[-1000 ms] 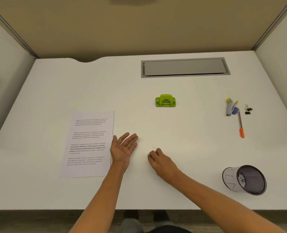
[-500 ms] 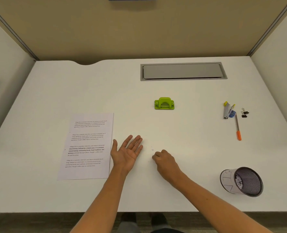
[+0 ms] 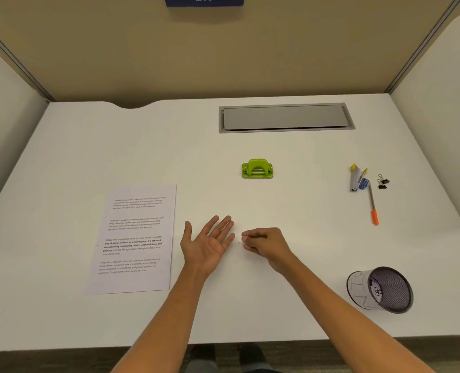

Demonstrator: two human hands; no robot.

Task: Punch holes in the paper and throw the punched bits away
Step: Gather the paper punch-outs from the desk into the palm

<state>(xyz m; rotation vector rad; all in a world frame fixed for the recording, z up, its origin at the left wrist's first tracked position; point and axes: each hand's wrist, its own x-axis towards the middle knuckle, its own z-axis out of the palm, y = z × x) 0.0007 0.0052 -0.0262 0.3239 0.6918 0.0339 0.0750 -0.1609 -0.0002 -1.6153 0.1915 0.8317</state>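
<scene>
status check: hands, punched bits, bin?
Left hand open, palm up. Right hand pinching punched bits beside it. Mesh bin tipped on its side, right. Nothing between.

Punched bits barely discernible.

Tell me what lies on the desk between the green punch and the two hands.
In the head view nothing lies there: between the punch and the left hand and right hand only bare white desk shows.
</scene>
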